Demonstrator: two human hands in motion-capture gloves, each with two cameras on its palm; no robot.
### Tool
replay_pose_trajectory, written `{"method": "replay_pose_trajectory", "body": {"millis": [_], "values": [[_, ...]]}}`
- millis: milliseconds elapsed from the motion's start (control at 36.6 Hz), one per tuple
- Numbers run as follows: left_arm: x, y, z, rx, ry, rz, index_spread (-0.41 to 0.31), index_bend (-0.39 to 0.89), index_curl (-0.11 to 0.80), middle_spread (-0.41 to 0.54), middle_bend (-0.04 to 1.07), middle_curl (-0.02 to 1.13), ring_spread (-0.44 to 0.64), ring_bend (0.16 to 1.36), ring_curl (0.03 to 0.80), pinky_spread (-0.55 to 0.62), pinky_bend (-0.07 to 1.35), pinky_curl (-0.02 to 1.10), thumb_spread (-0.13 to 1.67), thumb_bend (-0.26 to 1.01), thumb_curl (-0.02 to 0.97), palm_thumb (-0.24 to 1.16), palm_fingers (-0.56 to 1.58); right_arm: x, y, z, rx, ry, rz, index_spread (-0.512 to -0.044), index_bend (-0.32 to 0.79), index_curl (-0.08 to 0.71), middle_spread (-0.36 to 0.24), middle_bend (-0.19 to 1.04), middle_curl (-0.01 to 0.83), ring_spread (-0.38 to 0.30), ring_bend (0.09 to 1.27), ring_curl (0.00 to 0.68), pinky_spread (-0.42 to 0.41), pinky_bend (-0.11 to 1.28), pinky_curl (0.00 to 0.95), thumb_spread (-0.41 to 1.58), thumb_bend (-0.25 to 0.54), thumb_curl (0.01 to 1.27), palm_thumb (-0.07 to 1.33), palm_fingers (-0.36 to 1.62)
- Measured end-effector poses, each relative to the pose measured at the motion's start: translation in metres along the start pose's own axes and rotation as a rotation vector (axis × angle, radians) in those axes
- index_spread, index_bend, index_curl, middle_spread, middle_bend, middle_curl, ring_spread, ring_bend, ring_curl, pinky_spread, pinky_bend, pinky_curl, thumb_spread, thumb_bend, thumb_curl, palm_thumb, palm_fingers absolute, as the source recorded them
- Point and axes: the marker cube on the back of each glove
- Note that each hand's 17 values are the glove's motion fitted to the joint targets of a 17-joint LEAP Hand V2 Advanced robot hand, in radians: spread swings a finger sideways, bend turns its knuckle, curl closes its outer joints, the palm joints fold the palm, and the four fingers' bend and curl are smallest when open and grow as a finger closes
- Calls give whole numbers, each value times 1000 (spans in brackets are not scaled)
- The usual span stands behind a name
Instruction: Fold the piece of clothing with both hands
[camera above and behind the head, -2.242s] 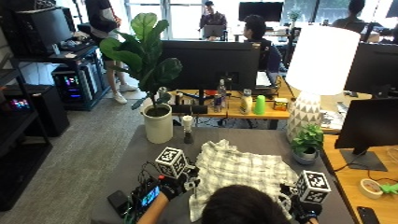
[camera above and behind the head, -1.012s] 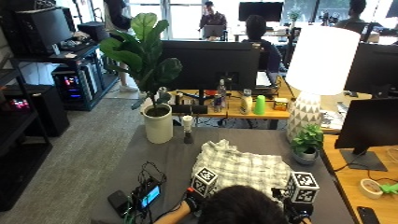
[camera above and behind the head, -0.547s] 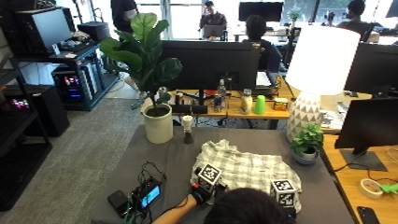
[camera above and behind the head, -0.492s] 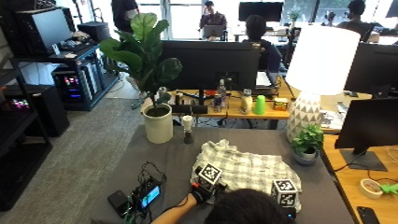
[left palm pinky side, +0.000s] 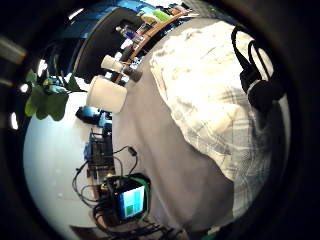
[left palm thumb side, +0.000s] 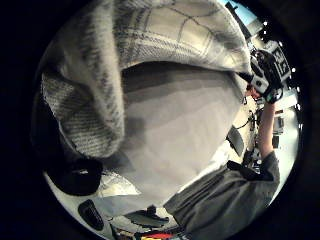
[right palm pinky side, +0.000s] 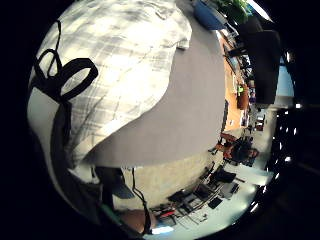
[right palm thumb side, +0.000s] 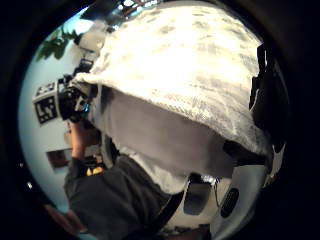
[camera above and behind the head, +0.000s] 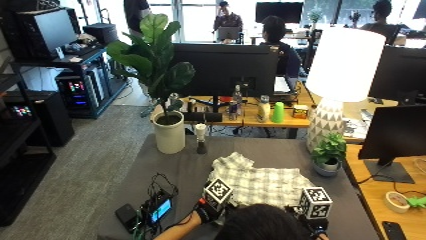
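Both hands, left hand (camera above and behind the head: 208, 212) and right hand (camera above and behind the head: 307, 220), seem to pinch the checked shirt's (camera above and behind the head: 263, 182) near hem off the grey table (camera above and behind the head: 140, 170), so the first fold is starting; next, carry it forward evenly.

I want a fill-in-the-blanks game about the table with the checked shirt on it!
1. The plaid shirt lies on a grey ____.
2. Both hands, the left hand and the right hand, hold the shirt's ____ edge, the one closest to the person.
3. The big leafy plant grows in a ____ pot.
4. The small plant in the blue pot stands beside the white ____.

Missing words: table; near; white; lamp
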Motion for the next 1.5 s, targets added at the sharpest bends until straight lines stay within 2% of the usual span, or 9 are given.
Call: {"method": "replay_pose_trajectory", "body": {"millis": [219,383,519,629,820,930,1094,1230,1504], "values": [[-6,32,-70,-55,50,79,-194,90,281,-315,528,514,-337,565,412,-325,348,392,1621,252,197,423,1108,-12,27,-88,-74,28,-76,-247,198,358,-145,326,509,-220,596,484,-234,562,483,593,53,578,1029,1285],[-46,-49,-88,-149,-16,-68,-207,116,282,-323,534,529,-344,564,421,-340,349,397,1599,259,193,397,1140,2,-79,-140,7,161,92,-250,206,398,-150,348,523,-226,599,488,-247,562,485,482,13,618,1047,1284],[-66,-109,-77,-271,-52,-173,-215,127,290,-329,523,536,-345,555,424,-345,348,400,1595,260,191,376,1140,10,-165,-127,32,205,198,-252,208,428,-153,357,531,-226,603,493,-247,555,485,422,-9,647,1067,1265],[-72,-139,-60,-365,-89,-253,-218,134,298,-330,510,537,-345,530,421,-344,347,402,1592,263,190,363,1128,-5,-185,-114,13,248,266,-253,210,450,-152,357,535,-225,605,496,-246,545,484,394,-18,665,1074,1251],[-65,-144,2,-755,-98,-285,-207,71,285,-321,437,521,-335,491,413,-333,375,413,1563,250,189,332,1024,4,-213,-58,94,248,349,-253,203,482,-152,371,544,-225,584,495,-248,504,473,383,-25,689,1067,1215],[-72,-151,6,-716,-109,-297,-176,34,255,-291,351,514,-318,517,431,-302,407,431,1496,208,177,289,872,15,-205,-49,131,276,384,-253,108,462,-147,301,519,-220,575,490,-244,520,472,452,-24,693,1052,1090],[-92,-174,-23,-394,-133,-359,-158,67,234,-268,268,483,-302,516,420,-273,414,426,1385,131,159,209,827,33,-191,-75,313,247,391,-253,2,381,-148,253,504,-215,598,489,-225,565,473,616,-20,689,1042,1013],[-78,-164,-53,-302,-47,-388,-157,99,232,-254,217,461,-294,505,412,-262,409,416,1309,89,163,193,834,49,-161,-62,161,122,484,-254,-24,310,-129,240,499,-197,630,493,-197,583,471,797,-40,660,962,944],[-18,-115,-46,-594,-21,-254,-152,157,272,-161,75,398,-207,477,412,-211,442,427,1273,40,171,189,691,48,-91,-35,-188,71,689,-245,52,247,-54,252,493,-90,537,471,4,546,461,1089,-72,513,623,633]]}}
